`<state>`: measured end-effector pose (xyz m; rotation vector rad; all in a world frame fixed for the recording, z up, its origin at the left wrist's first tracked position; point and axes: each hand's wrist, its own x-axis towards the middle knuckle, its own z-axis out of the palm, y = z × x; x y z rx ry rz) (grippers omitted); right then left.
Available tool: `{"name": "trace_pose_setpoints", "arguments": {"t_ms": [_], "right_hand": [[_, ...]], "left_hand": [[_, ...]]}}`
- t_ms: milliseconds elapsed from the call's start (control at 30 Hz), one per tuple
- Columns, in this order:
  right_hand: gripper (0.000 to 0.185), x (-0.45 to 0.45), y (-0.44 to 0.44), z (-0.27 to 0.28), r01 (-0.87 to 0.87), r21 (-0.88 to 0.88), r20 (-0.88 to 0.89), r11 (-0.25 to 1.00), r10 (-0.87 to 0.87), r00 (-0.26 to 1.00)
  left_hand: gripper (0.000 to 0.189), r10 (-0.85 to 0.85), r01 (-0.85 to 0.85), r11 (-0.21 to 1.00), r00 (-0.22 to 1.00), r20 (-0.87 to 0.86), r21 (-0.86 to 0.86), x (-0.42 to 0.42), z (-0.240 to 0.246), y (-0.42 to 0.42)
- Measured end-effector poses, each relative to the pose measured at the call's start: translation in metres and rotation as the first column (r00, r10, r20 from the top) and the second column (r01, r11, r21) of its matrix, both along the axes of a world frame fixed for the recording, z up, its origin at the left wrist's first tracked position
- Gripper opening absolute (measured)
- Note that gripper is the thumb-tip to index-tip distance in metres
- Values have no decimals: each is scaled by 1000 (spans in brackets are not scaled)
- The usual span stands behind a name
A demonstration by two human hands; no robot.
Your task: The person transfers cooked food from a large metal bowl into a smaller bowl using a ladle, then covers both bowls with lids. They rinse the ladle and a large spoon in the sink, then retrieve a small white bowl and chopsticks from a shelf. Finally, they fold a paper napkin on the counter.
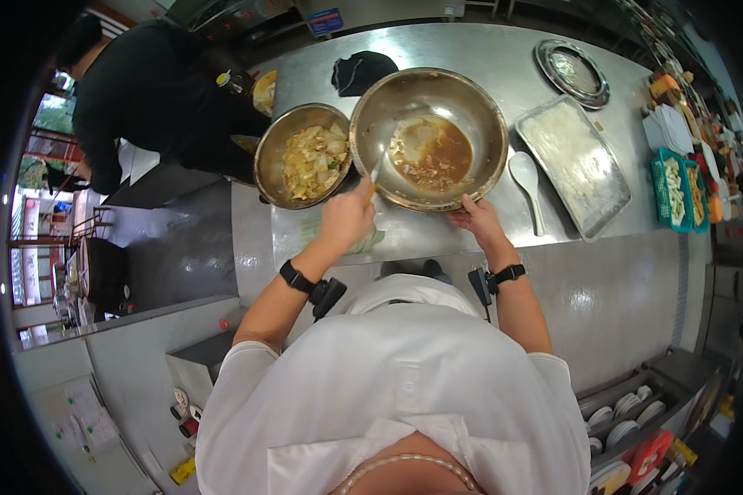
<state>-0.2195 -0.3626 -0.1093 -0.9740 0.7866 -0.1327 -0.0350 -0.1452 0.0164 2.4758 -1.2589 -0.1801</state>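
Note:
My left hand [348, 213] is closed on the handle of a utensil [379, 166], whose pale end reaches into a large metal bowl [486, 148]. Brown liquid with small food bits [436, 154] lies in that bowl. At its near rim is my right hand [480, 219], fingers and thumb against the metal; how firmly they grip is hard to see. A smaller metal bowl [272, 179] with chopped cooked cabbage [314, 162] stands to the left, its rim close against the large one.
The steel table [458, 46] also bears a black cloth item [364, 73], a white rice spoon [528, 179], a metal tray with a pale layer [573, 164], a round metal dish [573, 71] and teal baskets [667, 210]. A person in black [155, 99] bends beyond the table's left end.

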Motion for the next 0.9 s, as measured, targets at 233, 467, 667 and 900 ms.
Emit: {"name": "trace_pose_setpoints", "arguments": {"t_ms": [233, 467, 667, 900], "right_hand": [[39, 0, -3, 0, -30, 9, -41, 1000, 30, 999], [40, 1, 4, 9, 6, -5, 11, 1000, -6, 1000], [38, 2, 1, 6, -14, 9, -30, 1000, 15, 999], [38, -1, 2, -3, -15, 6, -18, 1000, 15, 1000]], "left_hand": [[52, -78, 92, 986, 991, -106, 137, -12, -2, 3], [52, -96, 97, 989, 995, -13, 111, -12, -11, -15], [54, -171, 184, 964, 982, -84, 190, -18, -10, 2], [47, -83, 122, 970, 979, -184, 209, -9, 33, 34]]}}
